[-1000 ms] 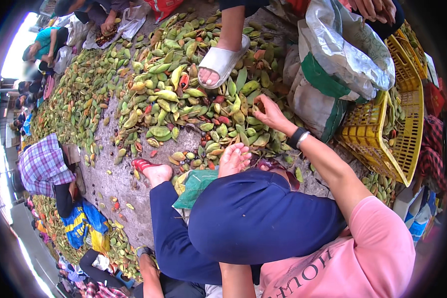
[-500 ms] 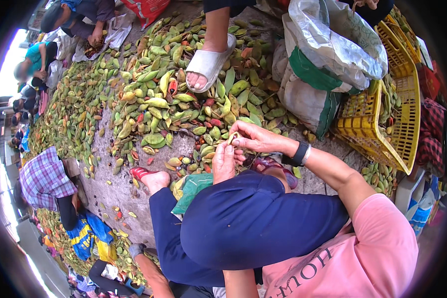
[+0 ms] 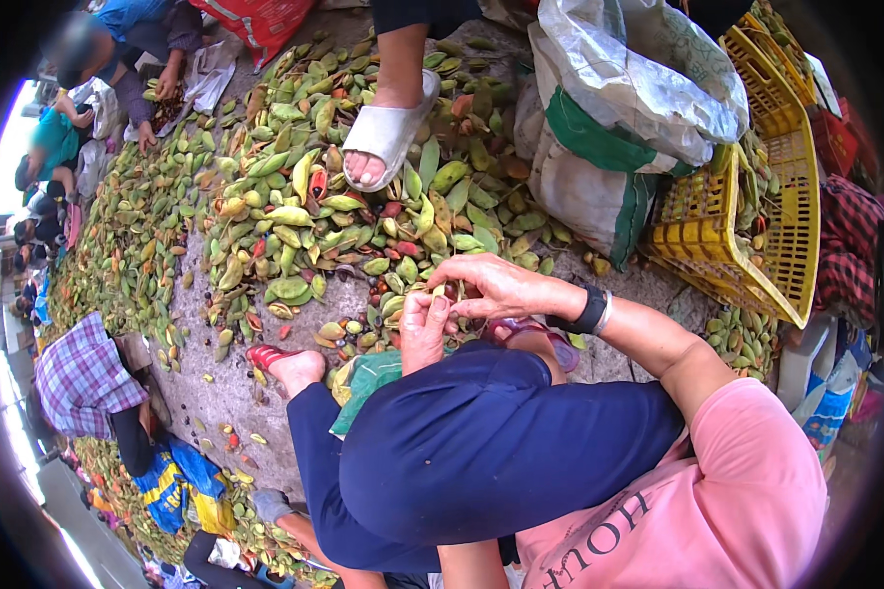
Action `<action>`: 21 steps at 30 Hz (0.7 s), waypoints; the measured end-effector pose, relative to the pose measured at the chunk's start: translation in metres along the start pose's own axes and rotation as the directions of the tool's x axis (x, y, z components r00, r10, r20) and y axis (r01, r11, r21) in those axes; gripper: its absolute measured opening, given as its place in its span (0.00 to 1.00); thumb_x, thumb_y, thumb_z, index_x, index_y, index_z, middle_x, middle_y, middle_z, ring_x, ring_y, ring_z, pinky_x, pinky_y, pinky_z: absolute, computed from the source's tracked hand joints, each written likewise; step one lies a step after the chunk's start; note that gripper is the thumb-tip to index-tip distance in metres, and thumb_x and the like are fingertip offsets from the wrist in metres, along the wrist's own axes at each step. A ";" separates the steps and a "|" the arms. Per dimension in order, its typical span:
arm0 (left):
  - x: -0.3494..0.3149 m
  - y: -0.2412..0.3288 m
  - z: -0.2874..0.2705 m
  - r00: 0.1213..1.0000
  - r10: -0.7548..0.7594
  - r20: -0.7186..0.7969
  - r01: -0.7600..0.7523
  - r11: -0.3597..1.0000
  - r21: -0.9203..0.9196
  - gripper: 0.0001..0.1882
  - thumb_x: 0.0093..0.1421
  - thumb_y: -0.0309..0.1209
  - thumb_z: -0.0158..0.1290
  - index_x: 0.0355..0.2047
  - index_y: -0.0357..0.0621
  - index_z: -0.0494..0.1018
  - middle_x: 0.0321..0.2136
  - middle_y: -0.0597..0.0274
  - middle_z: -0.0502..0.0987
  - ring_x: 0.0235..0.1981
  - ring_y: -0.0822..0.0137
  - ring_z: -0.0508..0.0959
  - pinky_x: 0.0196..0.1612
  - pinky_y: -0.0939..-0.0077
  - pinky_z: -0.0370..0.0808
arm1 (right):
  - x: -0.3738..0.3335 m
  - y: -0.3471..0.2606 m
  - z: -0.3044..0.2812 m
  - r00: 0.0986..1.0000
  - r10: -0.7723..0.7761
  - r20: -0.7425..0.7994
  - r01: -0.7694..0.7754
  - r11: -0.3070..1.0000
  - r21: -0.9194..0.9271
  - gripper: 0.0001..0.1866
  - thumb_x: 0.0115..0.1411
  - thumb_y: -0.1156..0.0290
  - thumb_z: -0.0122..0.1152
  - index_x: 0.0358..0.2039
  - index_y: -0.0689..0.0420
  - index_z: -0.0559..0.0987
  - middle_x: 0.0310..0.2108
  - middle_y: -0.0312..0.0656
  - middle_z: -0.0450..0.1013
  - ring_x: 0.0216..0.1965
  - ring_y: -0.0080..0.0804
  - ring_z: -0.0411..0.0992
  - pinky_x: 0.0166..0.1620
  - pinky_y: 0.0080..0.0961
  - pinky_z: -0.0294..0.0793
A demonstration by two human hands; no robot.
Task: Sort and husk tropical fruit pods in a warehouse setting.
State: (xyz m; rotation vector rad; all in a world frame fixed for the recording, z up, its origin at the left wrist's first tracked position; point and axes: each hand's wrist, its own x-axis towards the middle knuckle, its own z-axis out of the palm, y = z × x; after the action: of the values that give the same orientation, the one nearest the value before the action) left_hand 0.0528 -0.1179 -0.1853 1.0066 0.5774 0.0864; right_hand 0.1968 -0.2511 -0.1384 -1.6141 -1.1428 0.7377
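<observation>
A small pale-green seed pod (image 3: 439, 293) is pinched between my two hands, mostly covered by fingers. My left hand (image 3: 423, 332) is closed, thumb and fingertips pointing up against the pod's lower end. From the right, my right hand (image 3: 501, 288) bends over it, its fingers closed on the other end. Something dark red shows beneath the right fingers, too small to make out. Just beyond my hands lies a broad heap of green and yellowish pods (image 3: 363, 216), with some red split ones and dark round seeds. A green bag (image 3: 368, 381) lies beside my knee.
A white woven sack (image 3: 599, 187) with a green band stands beyond my right hand, beside a yellow crate (image 3: 737, 236) holding pods. Someone's foot in a white slipper (image 3: 388, 137) rests on the heap. Other people sit on the left, one under a checked cloth (image 3: 86, 378).
The view has shifted a little, so the scene sits further left. My right fingers have curled further over the pod. At the far left, a person's hand has reached down to the heap.
</observation>
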 end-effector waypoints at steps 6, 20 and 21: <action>-0.002 -0.007 0.004 0.993 -0.093 0.068 0.086 0.991 0.098 0.11 0.66 0.37 0.52 0.32 0.45 0.66 0.23 0.68 0.73 0.20 0.81 0.68 0.22 0.87 0.65 | -0.013 0.003 -0.009 0.983 0.164 0.087 -0.177 0.967 0.183 0.15 0.57 0.69 0.58 0.44 0.60 0.75 0.31 0.44 0.75 0.34 0.33 0.74 0.39 0.31 0.72; -0.020 0.020 -0.017 0.954 0.073 0.291 0.070 0.889 -0.453 0.20 0.60 0.23 0.56 0.51 0.48 0.64 0.38 0.63 0.72 0.37 0.70 0.74 0.36 0.75 0.74 | -0.046 -0.094 -0.252 0.654 -0.585 -0.480 -0.312 0.369 -0.876 0.11 0.50 0.84 0.56 0.35 0.58 0.73 0.33 0.44 0.71 0.31 0.37 0.72 0.34 0.32 0.73; -0.023 0.021 -0.021 0.961 0.049 0.272 0.076 0.899 -0.431 0.21 0.60 0.22 0.56 0.52 0.48 0.64 0.39 0.63 0.71 0.37 0.70 0.74 0.37 0.75 0.75 | -0.043 -0.096 -0.248 0.652 -0.584 -0.483 -0.298 0.388 -0.872 0.11 0.50 0.84 0.56 0.35 0.58 0.73 0.33 0.44 0.71 0.31 0.37 0.72 0.34 0.32 0.73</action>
State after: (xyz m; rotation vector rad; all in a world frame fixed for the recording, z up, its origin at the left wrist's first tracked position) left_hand 0.0268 -0.0984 -0.1668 0.5587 0.2859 0.0575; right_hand 0.3646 -0.3758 0.0315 -2.2969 -1.0362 -0.9781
